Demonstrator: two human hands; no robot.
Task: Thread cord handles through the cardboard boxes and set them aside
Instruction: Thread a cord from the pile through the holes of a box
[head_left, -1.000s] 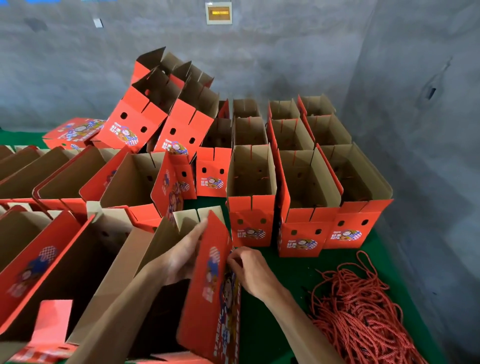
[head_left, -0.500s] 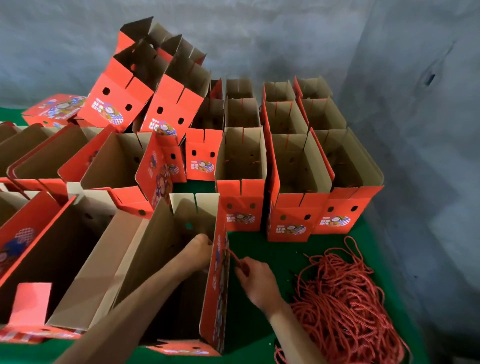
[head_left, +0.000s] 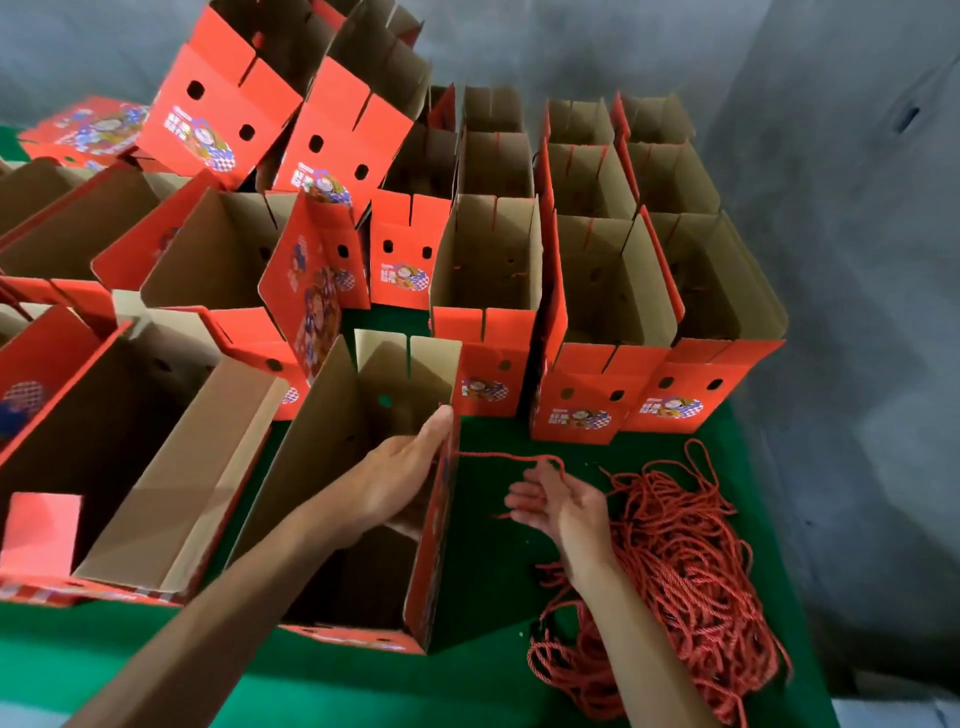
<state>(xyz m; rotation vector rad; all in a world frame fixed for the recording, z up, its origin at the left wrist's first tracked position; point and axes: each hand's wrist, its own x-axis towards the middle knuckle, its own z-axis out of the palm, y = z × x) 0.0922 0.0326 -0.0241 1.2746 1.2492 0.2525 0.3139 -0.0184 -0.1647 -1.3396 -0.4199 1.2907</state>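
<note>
An open red cardboard box (head_left: 332, 457) stands on the green table in front of me. My left hand (head_left: 402, 467) reaches inside it, fingers straight against the inner face of its right wall. A red cord (head_left: 498, 455) runs out of that wall to my right hand (head_left: 558, 501), which is palm up just right of the box, its fingers curled round the cord. The cord's loose end (head_left: 501, 516) sticks out below the fingers. Where the cord passes through the wall is hidden behind the cardboard.
A heap of red cords (head_left: 680, 571) lies on the green table (head_left: 483, 571) right of my right arm. Rows of open boxes (head_left: 597, 312) stand behind, more boxes (head_left: 135, 457) crowd the left, and some lean stacked at the back (head_left: 291, 119). A grey wall (head_left: 857, 312) closes the right.
My right hand has drawn away from the box wall to the right, pulling a length of cord out. My left hand's fingers have stretched out along the inner wall.
</note>
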